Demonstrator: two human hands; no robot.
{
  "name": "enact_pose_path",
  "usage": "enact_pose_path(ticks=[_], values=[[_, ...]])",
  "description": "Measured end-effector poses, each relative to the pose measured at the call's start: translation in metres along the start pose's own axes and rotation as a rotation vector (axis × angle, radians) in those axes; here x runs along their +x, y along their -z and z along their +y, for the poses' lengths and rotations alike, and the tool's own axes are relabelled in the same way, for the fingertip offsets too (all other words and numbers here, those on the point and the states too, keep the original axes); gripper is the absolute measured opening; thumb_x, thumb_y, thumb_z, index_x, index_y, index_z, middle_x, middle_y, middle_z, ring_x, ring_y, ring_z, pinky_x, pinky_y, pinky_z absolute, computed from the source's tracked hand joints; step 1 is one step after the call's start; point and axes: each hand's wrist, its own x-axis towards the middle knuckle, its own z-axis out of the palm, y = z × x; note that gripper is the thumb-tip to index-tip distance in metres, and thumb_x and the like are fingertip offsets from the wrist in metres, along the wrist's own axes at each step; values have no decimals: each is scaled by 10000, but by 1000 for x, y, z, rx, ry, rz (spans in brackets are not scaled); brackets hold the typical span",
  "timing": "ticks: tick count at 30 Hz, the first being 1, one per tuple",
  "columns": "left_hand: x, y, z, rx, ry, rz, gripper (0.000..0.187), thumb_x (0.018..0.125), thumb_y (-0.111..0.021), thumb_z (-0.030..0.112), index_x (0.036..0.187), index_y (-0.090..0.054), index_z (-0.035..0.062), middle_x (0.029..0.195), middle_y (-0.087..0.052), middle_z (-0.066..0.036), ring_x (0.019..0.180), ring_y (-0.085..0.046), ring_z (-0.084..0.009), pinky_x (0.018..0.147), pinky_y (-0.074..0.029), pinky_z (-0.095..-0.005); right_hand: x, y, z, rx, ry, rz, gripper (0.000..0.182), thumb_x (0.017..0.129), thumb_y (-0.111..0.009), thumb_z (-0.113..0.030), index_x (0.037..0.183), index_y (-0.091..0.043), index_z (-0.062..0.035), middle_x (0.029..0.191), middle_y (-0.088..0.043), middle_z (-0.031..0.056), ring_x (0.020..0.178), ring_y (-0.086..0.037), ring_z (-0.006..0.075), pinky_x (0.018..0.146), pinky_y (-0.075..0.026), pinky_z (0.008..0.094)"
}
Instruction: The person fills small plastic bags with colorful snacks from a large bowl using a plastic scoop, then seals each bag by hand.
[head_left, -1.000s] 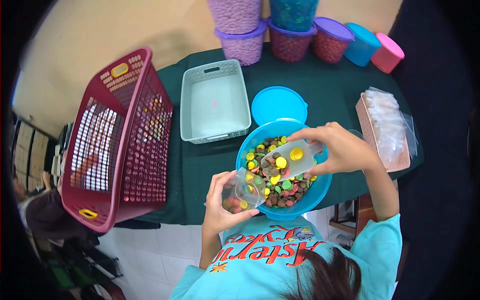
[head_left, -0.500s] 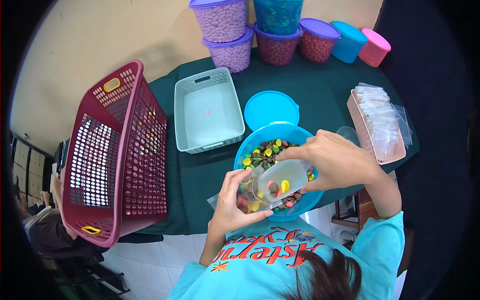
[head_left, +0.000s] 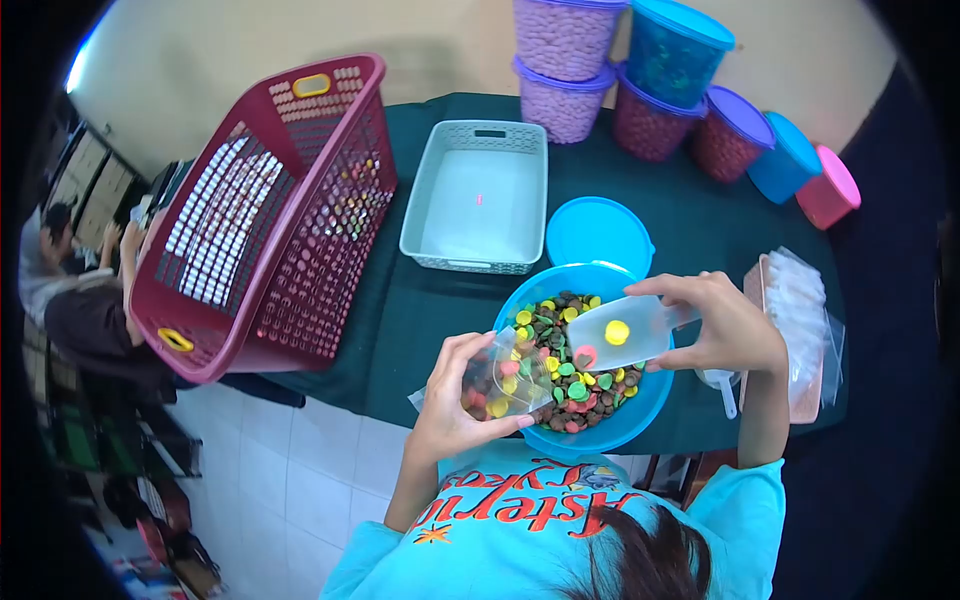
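Note:
My left hand (head_left: 452, 405) is closed around a clear plastic bag (head_left: 503, 378) with yellow, pink and brown candies inside; its mouth faces right. In my right hand (head_left: 722, 325) is a translucent scoop (head_left: 640, 335), tilted over the bowl, with a yellow candy and a pink one on it. Below both hands stands a blue bowl (head_left: 655, 405) of small candies (head_left: 575, 395) in brown, green, yellow and pink. Its blue lid (head_left: 600, 238) lies flat just behind it. The bag overlaps the bowl's left rim.
Left stands a tall maroon basket (head_left: 300, 230). Behind the bowl sits a pale green tray (head_left: 470, 215). Lidded tubs (head_left: 655, 125) line the back. At right are a pink basket (head_left: 805, 405) of clear bags and a small white-handled scoop (head_left: 728, 395). Another person (head_left: 95, 325) is at far left.
The scoop has moved right, away from the bag's mouth, and carries fewer candies. My left hand still holds the bag. The whole view has shifted, with the back tubs now farther right.

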Motion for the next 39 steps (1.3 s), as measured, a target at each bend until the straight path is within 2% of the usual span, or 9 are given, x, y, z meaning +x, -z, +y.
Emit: enact_pose_path(ticks=[3,6,11,12,16,20,26,32,39], values=[[-5,-1,4,10,24,84,835,454,-817,263,1149,-435,2,1060,-438,-130,928,-498,-207,779,-413,-319,4,-7,11,-180,-201,-199,678,526,-757,-242,1141,-492,-138,939,-580,158,805,-553,282,801,-405,358],[-4,-3,14,97,33,144,837,462,-815,271,1153,-424,4,1055,-439,-128,919,-505,-204,762,-412,-320,3,-40,18,-398,-55,-169,885,510,-769,-298,1250,-344,-64,1264,-297,248,1020,-418,391,858,-352,416],[0,-17,29,164,175,285,843,477,-809,293,1160,-405,9,1052,-438,-126,892,-522,-211,749,-411,-327,12,-60,-10,200,79,-129,467,768,-567,-368,1062,-488,-14,1031,-508,195,907,-524,309,798,-394,377],[1,-21,30,185,165,285,847,478,-809,296,1162,-401,7,1058,-433,-127,895,-520,-214,746,-412,-330,13,-73,-14,297,109,-59,332,810,-524,-298,952,-518,2,837,-560,164,789,-563,286,703,-423,363],[-1,-20,38,154,160,223,845,532,-793,276,1182,-349,-32,1081,-403,-157,944,-482,-241,786,-427,-352,23,-93,-10,505,70,76,213,843,-471,-178,841,-525,28,656,-554,133,617,-572,227,561,-416,323],[-5,-8,33,-292,272,164,821,601,-754,187,1244,-297,-43,1117,-424,-157,956,-504,-231,808,-428,-356,18,-85,3,735,-60,137,196,858,-457,-139,812,-550,26,680,-566,61,632,-511,73,563,-406,241],[-3,-19,25,-743,247,-176,442,812,-528,48,1214,-372,-46,1079,-510,-119,1022,-483,-176,861,-395,-300,10,-87,-14,899,-12,287,218,877,-429,-170,902,-527,23,812,-577,62,767,-532,99,686,-420,241],[1,-33,24,-801,200,-50,447,817,-529,60,1219,-361,-40,1084,-506,-108,988,-504,-176,872,-386,-300,-2,-124,-34,968,-80,332,434,881,-411,-255,1199,-272,6,1152,-400,155,1089,-395,213,901,-333,335],[11,-19,12,-800,332,-292,413,822,-511,48,1195,-363,-47,1099,-487,-136,944,-533,-180,809,-456,-298,-13,-134,-40,1129,-137,614,405,876,-430,-229,1186,-327,10,1122,-455,128,1064,-436,184,890,-351,311]])
